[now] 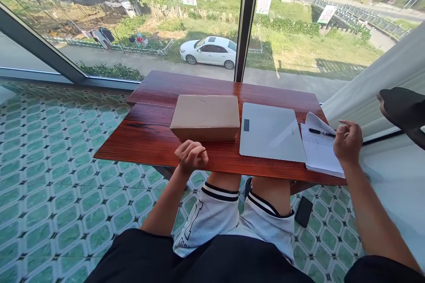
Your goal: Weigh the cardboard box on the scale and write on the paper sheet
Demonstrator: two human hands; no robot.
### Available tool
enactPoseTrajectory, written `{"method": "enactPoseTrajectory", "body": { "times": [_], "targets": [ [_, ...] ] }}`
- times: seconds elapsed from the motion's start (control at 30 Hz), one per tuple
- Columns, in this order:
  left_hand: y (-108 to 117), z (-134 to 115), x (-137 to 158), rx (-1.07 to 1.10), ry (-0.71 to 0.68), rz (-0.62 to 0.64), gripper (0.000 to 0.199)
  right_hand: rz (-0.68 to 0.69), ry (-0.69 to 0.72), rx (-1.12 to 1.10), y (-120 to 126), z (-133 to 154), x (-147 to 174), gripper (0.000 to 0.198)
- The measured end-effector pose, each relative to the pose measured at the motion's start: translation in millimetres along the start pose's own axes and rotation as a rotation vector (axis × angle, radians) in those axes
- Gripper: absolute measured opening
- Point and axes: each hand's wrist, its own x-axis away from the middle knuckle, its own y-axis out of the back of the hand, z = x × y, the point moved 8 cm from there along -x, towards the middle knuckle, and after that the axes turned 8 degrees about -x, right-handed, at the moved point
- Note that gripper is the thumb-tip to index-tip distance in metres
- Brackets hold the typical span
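Observation:
A closed brown cardboard box lies on a low red-brown wooden table. To its right rests a flat white digital scale, then a stack of white papers with a black pen on top. My left hand hovers at the table's front edge just before the box, its fingers curled and holding nothing. My right hand hangs over the right edge of the papers near the pen, fingers loosely bent and empty.
Green patterned floor tiles surround the table. A black phone lies on the floor by my right knee. A big window stands behind the table, a white curtain and a dark object at the right.

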Motion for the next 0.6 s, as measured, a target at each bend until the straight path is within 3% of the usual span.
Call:
{"method": "enactPoseTrajectory", "body": {
  "times": [0.1, 0.27, 0.43, 0.6],
  "targets": [
    [12, 14, 5, -0.065, 0.120, -0.136, 0.011, -0.019, -0.001, -0.192, -14, 85, 9, 0.035],
    [23, 45, 17, -0.145, 0.466, -0.303, 0.025, 0.172, -0.137, -0.585, -74, 197, 45, 0.033],
    [11, 70, 31, -0.020, 0.788, -0.284, 0.047, 0.342, -0.303, -0.795, -129, 247, 76, 0.051],
    [-9, 82, 37, 0.209, 0.989, -0.164, 0.065, 0.415, -0.407, -0.788, -153, 264, 92, 0.068]
  ]
}}
